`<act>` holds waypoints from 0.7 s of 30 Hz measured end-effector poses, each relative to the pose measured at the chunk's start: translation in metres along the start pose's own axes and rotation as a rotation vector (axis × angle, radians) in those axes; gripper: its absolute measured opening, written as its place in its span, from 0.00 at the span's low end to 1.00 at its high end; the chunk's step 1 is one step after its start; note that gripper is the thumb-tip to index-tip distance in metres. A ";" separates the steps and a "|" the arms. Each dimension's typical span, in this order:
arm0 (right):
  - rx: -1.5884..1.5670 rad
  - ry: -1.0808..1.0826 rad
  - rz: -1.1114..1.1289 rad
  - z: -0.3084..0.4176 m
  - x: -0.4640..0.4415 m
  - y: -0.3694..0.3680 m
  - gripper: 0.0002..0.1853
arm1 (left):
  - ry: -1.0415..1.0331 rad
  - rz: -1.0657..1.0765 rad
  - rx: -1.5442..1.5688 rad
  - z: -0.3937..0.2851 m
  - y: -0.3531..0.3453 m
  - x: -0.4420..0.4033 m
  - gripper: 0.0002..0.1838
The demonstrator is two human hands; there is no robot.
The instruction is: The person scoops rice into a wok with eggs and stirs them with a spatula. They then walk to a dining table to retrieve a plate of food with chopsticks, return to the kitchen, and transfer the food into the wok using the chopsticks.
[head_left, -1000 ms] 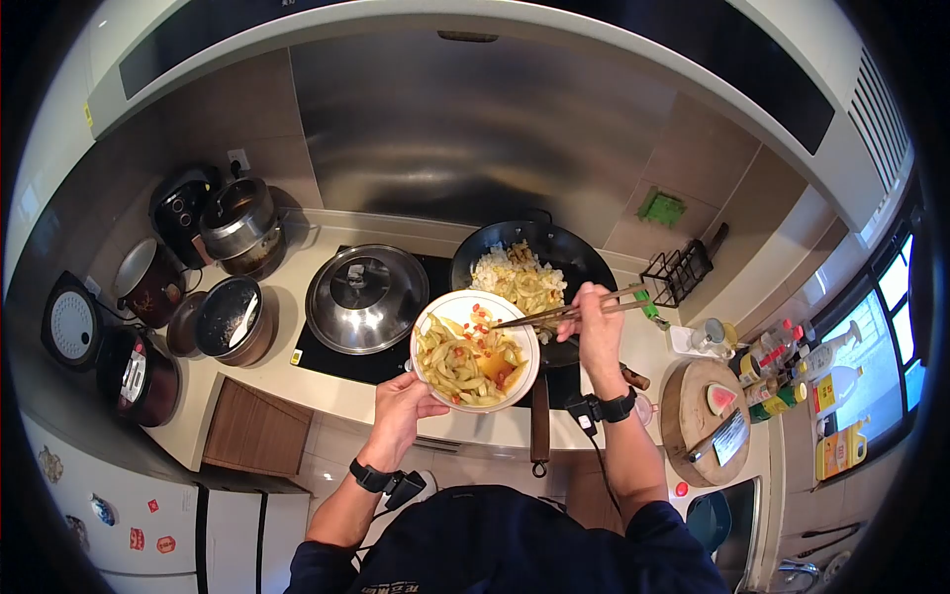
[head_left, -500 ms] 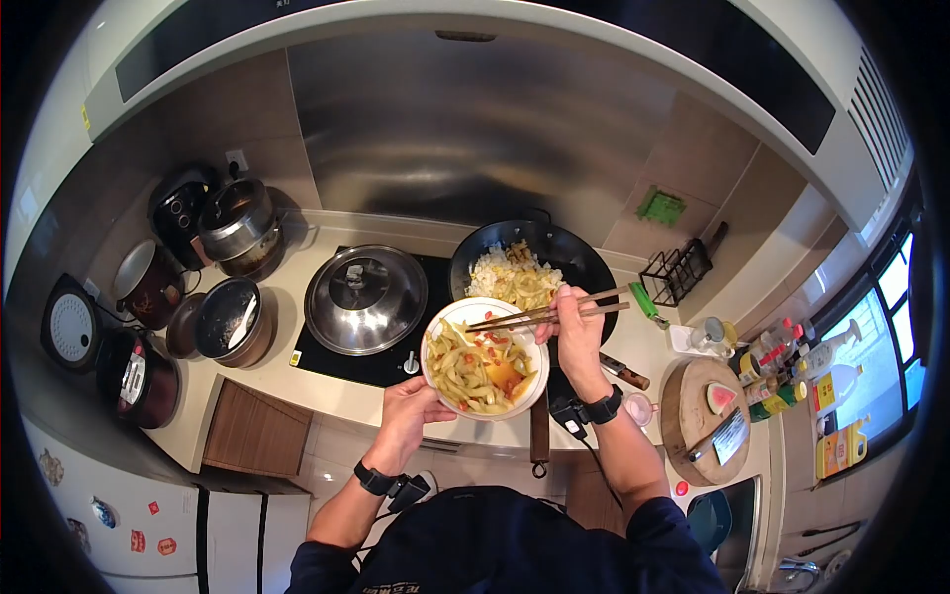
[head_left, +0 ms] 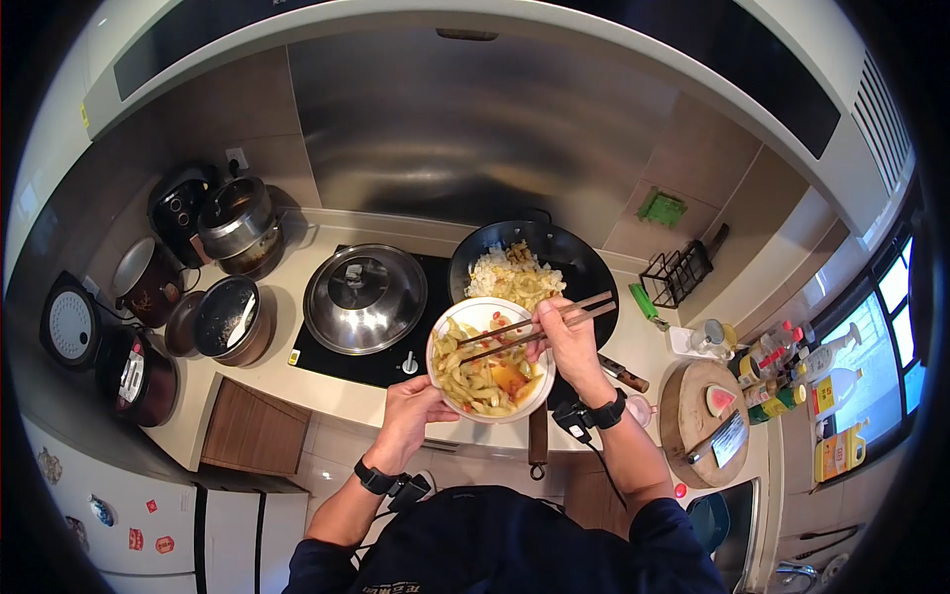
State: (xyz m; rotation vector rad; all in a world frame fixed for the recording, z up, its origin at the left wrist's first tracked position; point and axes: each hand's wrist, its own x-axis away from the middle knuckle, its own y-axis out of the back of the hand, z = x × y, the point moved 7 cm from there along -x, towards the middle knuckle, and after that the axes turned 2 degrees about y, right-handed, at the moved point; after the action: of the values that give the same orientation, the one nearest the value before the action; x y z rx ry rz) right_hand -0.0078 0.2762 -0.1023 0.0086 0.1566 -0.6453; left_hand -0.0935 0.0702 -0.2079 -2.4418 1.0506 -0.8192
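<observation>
My left hand [head_left: 414, 406] grips the lower left rim of a white bowl [head_left: 546, 388] and keeps it tilted in front of the wok. Strips of greenish-yellow vegetable [head_left: 475, 381] with red bits and brown liquid lie in the bowl. Wooden chopsticks [head_left: 584, 311] are pinched in my right hand [head_left: 567, 342], their tips down on the vegetables. Behind the bowl sits a black wok [head_left: 591, 267] with white rice [head_left: 510, 270] and some of the same vegetable inside. The bowl hides the wok's near edge.
A lidded pan [head_left: 366, 297] stands on the black cooktop [head_left: 341, 364] to the left. Farther left are a dark pot [head_left: 259, 337] and a steamer [head_left: 237, 233]. On the right, a round board [head_left: 678, 421] holds a cleaver [head_left: 730, 441] and watermelon [head_left: 719, 400], beside several bottles.
The bowl has shifted slightly right and down. My right hand has come left and lower, and the chopstick tips have moved from the bowl's upper part into the vegetables.
</observation>
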 end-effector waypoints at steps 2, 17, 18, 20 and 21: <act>0.005 -0.037 -0.004 -0.003 0.000 -0.005 0.16 | 0.012 0.001 -0.034 -0.001 -0.002 0.000 0.10; -0.231 0.068 -0.372 0.007 -0.016 0.057 0.16 | 0.015 -0.025 -0.030 -0.002 -0.002 -0.004 0.12; -0.223 0.120 -0.410 0.011 -0.019 0.065 0.16 | 0.016 -0.022 -0.033 -0.001 -0.002 -0.005 0.12; -0.203 0.190 -0.474 0.022 -0.024 0.076 0.15 | 0.008 -0.036 -0.035 0.000 0.000 -0.004 0.12; -0.202 0.191 -0.477 0.023 -0.028 0.080 0.15 | 0.010 -0.033 -0.037 0.001 0.001 -0.003 0.12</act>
State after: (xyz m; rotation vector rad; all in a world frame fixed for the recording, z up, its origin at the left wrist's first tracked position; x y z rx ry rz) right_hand 0.0217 0.3552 -0.0787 -0.1668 0.4159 -1.1029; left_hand -0.0949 0.0722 -0.2107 -2.4944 1.0401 -0.8305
